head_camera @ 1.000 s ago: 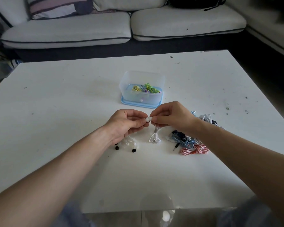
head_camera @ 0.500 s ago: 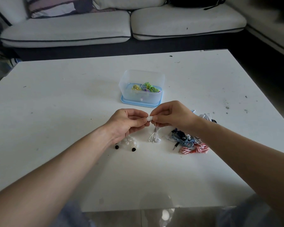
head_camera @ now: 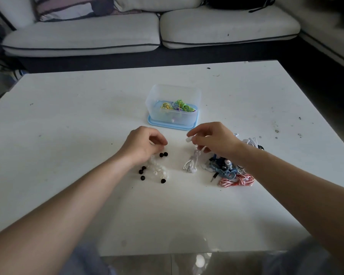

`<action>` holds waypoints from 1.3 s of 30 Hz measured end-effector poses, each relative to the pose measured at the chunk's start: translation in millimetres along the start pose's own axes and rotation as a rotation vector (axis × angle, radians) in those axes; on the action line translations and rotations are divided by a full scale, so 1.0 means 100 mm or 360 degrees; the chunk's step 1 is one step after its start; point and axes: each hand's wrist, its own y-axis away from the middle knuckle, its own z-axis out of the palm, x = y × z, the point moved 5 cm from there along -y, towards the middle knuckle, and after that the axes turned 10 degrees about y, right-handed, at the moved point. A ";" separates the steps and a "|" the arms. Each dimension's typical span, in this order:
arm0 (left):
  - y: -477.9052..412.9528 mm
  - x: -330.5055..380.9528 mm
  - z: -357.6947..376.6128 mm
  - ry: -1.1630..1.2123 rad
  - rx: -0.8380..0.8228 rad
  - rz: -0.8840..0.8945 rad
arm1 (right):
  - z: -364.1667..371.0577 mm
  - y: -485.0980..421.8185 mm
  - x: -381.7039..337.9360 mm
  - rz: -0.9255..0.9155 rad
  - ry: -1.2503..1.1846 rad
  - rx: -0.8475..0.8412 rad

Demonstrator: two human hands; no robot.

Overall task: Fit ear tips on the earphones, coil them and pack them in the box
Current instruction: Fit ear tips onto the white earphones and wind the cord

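My right hand (head_camera: 216, 139) pinches a white earbud (head_camera: 189, 139); the cable of these white earphones (head_camera: 191, 165) hangs down to a loose bundle on the table. Apart from it, my left hand (head_camera: 145, 143) hovers with loosely curled fingers over a scatter of black ear tips (head_camera: 163, 154) and clear ear tips (head_camera: 157, 169); I see nothing in it. The clear plastic box (head_camera: 155, 100) stands on its blue lid behind my hands and holds green, yellow and purple coiled earphones (head_camera: 177, 106).
Right of the white bundle lie blue earphones (head_camera: 222, 167), a red-and-white striped coil (head_camera: 236, 180) and another white pair (head_camera: 250, 141) behind my right wrist. A grey sofa (head_camera: 79, 36) runs along the far side of the white table (head_camera: 68, 116).
My hands, which met at the earbud before, have come apart. The left hand let go and moved left and down over the ear tips; the right keeps the earbud.
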 end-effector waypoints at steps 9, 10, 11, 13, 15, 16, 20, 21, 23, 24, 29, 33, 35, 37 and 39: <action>0.07 -0.05 0.23 -0.0544 -0.0066 -0.0069 | 0.06 0.01 0.01 -0.0059 0.0741 0.0058; 0.08 -0.06 0.25 -0.0566 -0.0071 -0.0066 | 0.07 0.02 0.00 -0.0083 0.0804 0.0051; 0.09 -0.06 0.26 -0.0586 -0.0071 -0.0061 | 0.06 0.02 -0.02 -0.0103 0.0846 0.0056; 0.10 -0.06 0.27 -0.0617 -0.0057 -0.0060 | 0.01 0.04 -0.10 -0.0158 0.0901 0.0091; 0.10 -0.06 0.25 -0.0629 -0.0030 -0.0066 | -0.03 0.09 -0.19 -0.0232 0.0938 0.0038; 0.11 -0.05 0.26 -0.0636 -0.0025 -0.0063 | -0.01 0.13 -0.23 -0.0265 0.0969 -0.0049; 0.13 -0.04 0.27 -0.0619 -0.0037 -0.0063 | 0.21 0.29 -0.24 -0.0306 0.1417 -0.0406; 0.13 -0.02 0.26 -0.0604 -0.0031 -0.0061 | 0.26 0.32 -0.24 -0.0318 0.1556 -0.0415; 0.12 0.02 0.23 -0.0532 -0.0014 -0.0051 | 0.34 0.35 -0.22 -0.0339 0.1719 -0.0370; 0.11 0.03 0.21 -0.0481 -0.0010 -0.0051 | 0.37 0.34 -0.21 -0.0336 0.1764 -0.0339; 0.08 0.06 0.16 -0.0221 -0.0075 -0.0046 | 0.39 0.30 -0.14 -0.0249 0.1761 -0.0326; 0.08 0.08 0.14 -0.0079 -0.0105 -0.0029 | 0.34 0.28 -0.11 -0.0283 0.1667 -0.0365; 0.09 0.09 0.13 0.0011 -0.0099 -0.0030 | 0.29 0.26 -0.14 -0.0314 0.1534 -0.0331; 0.10 0.09 0.13 0.0099 -0.0106 -0.0027 | 0.20 0.24 -0.17 -0.0319 0.1342 -0.0235; 0.10 0.10 0.14 0.0216 -0.0107 -0.0037 | 0.15 0.22 -0.19 -0.0347 0.1161 -0.0146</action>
